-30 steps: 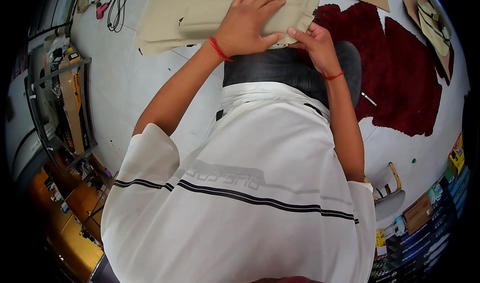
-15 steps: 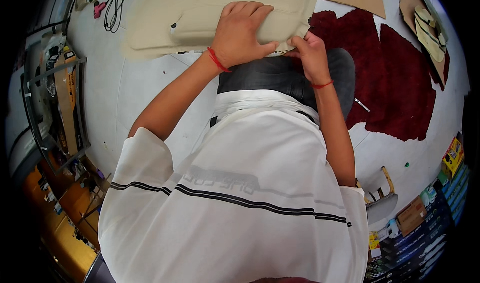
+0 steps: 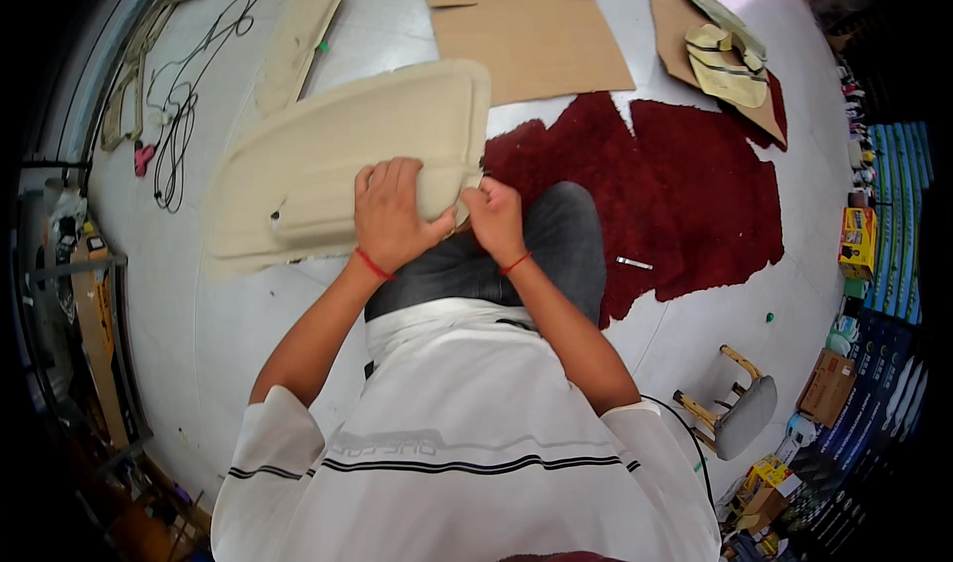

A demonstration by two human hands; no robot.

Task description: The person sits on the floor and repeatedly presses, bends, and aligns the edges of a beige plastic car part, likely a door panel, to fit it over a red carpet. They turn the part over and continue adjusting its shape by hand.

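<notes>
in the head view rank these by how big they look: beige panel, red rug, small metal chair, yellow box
1. Red rug and beige panel: close in area, and the panel sits nearer the camera, so no firm order.
2. Small metal chair.
3. Yellow box, at the bent rim.

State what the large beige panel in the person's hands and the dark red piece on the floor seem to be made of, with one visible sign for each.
Beige panel: probably moulded board faced in matte fabric or felt; it keeps raised ribs and a stiff curve under the left hand and right hand. Dark red piece: likely pile carpet; fuzzy surface, ragged cut edges.
</notes>
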